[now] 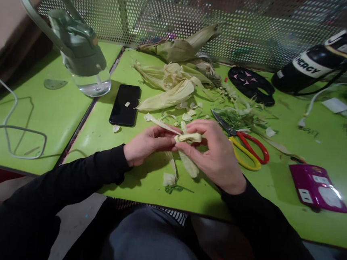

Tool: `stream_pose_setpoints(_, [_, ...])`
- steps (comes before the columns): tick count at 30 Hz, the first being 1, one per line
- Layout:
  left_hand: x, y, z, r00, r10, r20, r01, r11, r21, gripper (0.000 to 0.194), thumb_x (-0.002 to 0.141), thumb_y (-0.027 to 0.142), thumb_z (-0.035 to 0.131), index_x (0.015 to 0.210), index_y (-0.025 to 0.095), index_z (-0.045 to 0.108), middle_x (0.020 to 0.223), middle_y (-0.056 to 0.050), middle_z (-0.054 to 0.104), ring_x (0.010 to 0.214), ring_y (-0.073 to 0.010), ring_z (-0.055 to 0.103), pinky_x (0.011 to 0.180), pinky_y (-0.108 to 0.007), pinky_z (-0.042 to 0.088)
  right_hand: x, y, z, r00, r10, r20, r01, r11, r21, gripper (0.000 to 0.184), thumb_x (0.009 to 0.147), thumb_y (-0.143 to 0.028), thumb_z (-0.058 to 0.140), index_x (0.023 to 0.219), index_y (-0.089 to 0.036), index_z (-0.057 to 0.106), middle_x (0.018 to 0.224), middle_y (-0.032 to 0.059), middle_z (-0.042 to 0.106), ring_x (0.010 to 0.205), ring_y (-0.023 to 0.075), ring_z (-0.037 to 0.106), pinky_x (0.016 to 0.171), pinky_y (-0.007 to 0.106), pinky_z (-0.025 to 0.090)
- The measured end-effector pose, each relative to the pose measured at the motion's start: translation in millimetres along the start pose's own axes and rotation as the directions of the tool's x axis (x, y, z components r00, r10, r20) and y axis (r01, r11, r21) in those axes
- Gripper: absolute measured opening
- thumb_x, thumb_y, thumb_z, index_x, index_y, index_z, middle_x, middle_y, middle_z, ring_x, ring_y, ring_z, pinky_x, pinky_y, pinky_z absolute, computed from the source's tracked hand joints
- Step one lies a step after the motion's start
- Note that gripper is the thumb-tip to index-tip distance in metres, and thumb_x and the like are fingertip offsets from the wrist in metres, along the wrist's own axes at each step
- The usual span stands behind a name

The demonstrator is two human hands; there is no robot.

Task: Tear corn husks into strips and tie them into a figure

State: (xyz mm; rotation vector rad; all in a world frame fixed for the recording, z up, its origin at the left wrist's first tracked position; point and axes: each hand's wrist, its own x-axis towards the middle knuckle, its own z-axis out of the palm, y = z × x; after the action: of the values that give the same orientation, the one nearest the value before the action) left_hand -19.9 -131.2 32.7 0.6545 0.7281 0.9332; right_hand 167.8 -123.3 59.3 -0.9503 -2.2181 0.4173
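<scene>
Pale strips of corn husk (189, 163) are folded across one another between my two hands, above the green table. My left hand (148, 143) pinches the folded part from the left, with one strip trailing up and left past its fingers. On the other side my right hand (215, 152) grips the same husk between thumb and fingers. Just right of it lie scissors (236, 137) with one red and one yellow handle, blades slightly apart. Larger corn husks (170, 95) are heaped behind my hands. Green shreds (238, 117) and husk scraps are scattered around.
A phone (125, 104) and a green-lidded water bottle (85, 57) stand to the left, near a white cable (24, 127). At right are a black bottle (315, 63), a black palette-shaped object (250, 85) and a purple box (318, 187). Perforated mesh (246, 23) borders the back.
</scene>
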Motion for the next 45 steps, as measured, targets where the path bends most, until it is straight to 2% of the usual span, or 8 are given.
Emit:
stream_pose_setpoints(4, [0.4, 1.8, 1.5, 0.997, 0.06, -0.046, -0.064, 0.995, -0.075, 0.021, 0.075, 0.009, 0.077, 0.094, 0.014, 0.069, 0.084, -0.001, 0.072, 0.076, -0.0096, 0.068, 0.082, -0.026, 0.056, -1.4, -0.3, -0.6, 0.961, 0.258, -0.1, -0.254, 0.966, 0.045, 0.058, 0.08, -0.058, 0.072, 0.116, -0.018, 0.053, 0.117, 0.0148, 0.06, 0.087, 0.0224, 0.063, 0.06, 0.032, 0.055])
stream_pose_setpoints(9, [-0.8, 2.6, 4.9, 0.992, 0.121, -0.035, -0.123, 0.99, -0.068, 0.024, 0.074, 0.009, 0.078, 0.095, 0.013, 0.067, 0.082, 0.0, 0.07, 0.076, -0.0092, 0.068, 0.08, -0.024, 0.056, 3.7, 0.1, -0.3, 0.873, 0.41, 0.264, -0.462, 0.87, 0.175, 0.044, 0.085, -0.063, 0.063, 0.098, -0.021, 0.061, 0.089, 0.0064, 0.072, 0.078, 0.0228, 0.069, 0.068, 0.036, 0.056])
stream_pose_setpoints(16, [0.0, 1.7, 4.0, 0.988, 0.146, -0.046, -0.142, 0.987, 0.075, 0.03, 0.073, 0.01, 0.078, 0.097, 0.013, 0.061, 0.08, 0.0, 0.069, 0.072, -0.0089, 0.065, 0.071, -0.023, 0.053, 2.9, -3.2, 12.2, 0.899, 0.385, 0.209, -0.438, 0.771, 0.463, 0.032, 0.085, -0.039, 0.071, 0.11, -0.023, 0.06, 0.11, 0.0062, 0.074, 0.103, 0.024, 0.07, 0.091, 0.04, 0.057])
stream_pose_setpoints(23, [-4.1, 6.8, 2.7, 0.999, 0.022, -0.032, -0.013, 0.965, 0.263, 0.026, 0.076, 0.006, 0.067, 0.098, 0.013, 0.054, 0.072, 0.003, 0.063, 0.063, -0.0081, 0.059, 0.069, -0.026, 0.051, 1.2, -0.9, 10.6, 0.918, 0.395, 0.025, -0.342, 0.761, 0.551, 0.024, 0.086, -0.035, 0.072, 0.102, -0.024, 0.057, 0.101, 0.0014, 0.072, 0.096, 0.0173, 0.07, 0.087, 0.032, 0.058])
stream_pose_setpoints(30, [-8.1, 9.9, -1.5, 0.975, -0.137, 0.175, 0.006, 0.803, 0.596, 0.026, 0.074, 0.007, 0.067, 0.097, 0.015, 0.058, 0.074, 0.003, 0.057, 0.063, -0.0077, 0.05, 0.063, -0.024, 0.042, -0.1, 0.4, 5.5, 0.891, 0.437, -0.124, -0.298, 0.768, 0.567, 0.024, 0.087, -0.032, 0.071, 0.105, -0.025, 0.056, 0.102, 0.0025, 0.069, 0.093, 0.0184, 0.07, 0.078, 0.033, 0.06])
stream_pose_setpoints(36, [-11.9, 17.6, 11.6, 0.96, 0.212, 0.184, -0.276, 0.834, 0.477, 0.025, 0.09, 0.023, 0.058, 0.114, 0.015, 0.054, 0.088, -0.003, 0.062, 0.082, -0.013, 0.06, 0.076, -0.026, 0.049, -2.1, -4.1, 11.0, 0.951, 0.307, 0.044, -0.289, 0.826, 0.484, 0.023, 0.089, -0.032, 0.069, 0.108, -0.023, 0.058, 0.101, 0.0021, 0.07, 0.089, 0.0168, 0.068, 0.079, 0.031, 0.056])
stream_pose_setpoints(40, [-11.7, 17.3, 12.6, 0.976, 0.198, 0.085, -0.213, 0.824, 0.525, 0.017, 0.097, 0.031, 0.051, 0.094, 0.016, 0.056, 0.065, 0.003, 0.052, 0.055, -0.0076, 0.049, 0.053, -0.021, 0.04, -4.7, -5.2, 12.3, 0.961, 0.267, 0.076, -0.275, 0.885, 0.376, 0.025, 0.091, -0.038, 0.066, 0.108, -0.022, 0.057, 0.087, 0.0001, 0.066, 0.073, 0.0144, 0.061, 0.069, 0.029, 0.052])
stream_pose_setpoints(45, [-12.4, 18.2, 12.3, 0.978, 0.199, 0.064, -0.206, 0.875, 0.439, 0.019, 0.09, 0.032, 0.065, 0.098, 0.016, 0.059, 0.054, 0.009, 0.039, 0.046, -0.0049, 0.032, 0.045, -0.021, 0.026, -6.3, 0.1, 14.0, 0.932, 0.356, 0.075, -0.341, 0.785, 0.518, 0.022, 0.098, -0.041, 0.054, 0.112, -0.025, 0.052, 0.082, -0.0014, 0.061, 0.066, 0.0129, 0.057, 0.062, 0.027, 0.049])
